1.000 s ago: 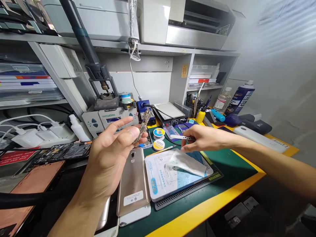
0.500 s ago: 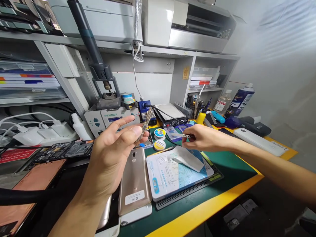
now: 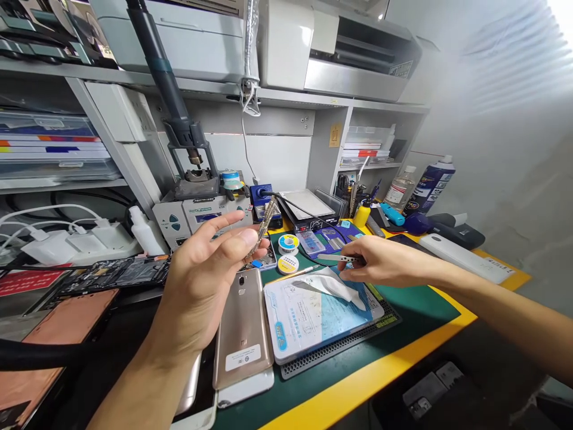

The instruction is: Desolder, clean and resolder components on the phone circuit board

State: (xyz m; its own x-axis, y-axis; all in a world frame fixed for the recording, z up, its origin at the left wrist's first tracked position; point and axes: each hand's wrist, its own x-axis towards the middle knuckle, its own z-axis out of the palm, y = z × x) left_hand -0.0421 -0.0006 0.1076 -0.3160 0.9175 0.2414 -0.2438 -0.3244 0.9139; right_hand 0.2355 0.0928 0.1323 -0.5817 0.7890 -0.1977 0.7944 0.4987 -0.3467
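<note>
My left hand point(image 3: 203, 280) is raised on the left, pinching a small circuit board point(image 3: 265, 228) between thumb and fingers. The board is seen nearly edge-on, tilted upward. My right hand point(image 3: 371, 258) is closed round a slim metal tool point(image 3: 344, 258) with a flat pale end pointing left and holes along its body. Just below those fingers lies a crumpled white tissue point(image 3: 329, 288), its far edge meeting the fingertips; whether they grip it is unclear. Under the tissue is a flat white-and-blue box point(image 3: 298, 319) on a perforated mat. Beside it rests a gold phone point(image 3: 244, 328).
Two solder spools point(image 3: 289, 243), a hot plate point(image 3: 308, 206) and a rework station point(image 3: 197, 218) stand behind. Opened phone parts point(image 3: 116, 278) lie at left. A yellow bottle point(image 3: 363, 212) and a spray can point(image 3: 428, 186) are at right. The green mat point(image 3: 421, 304) has a yellow border.
My right hand has moved slightly right and nearer with its metal tool. The tissue below it has become more folded. My left hand keeps the circuit board in nearly the same place.
</note>
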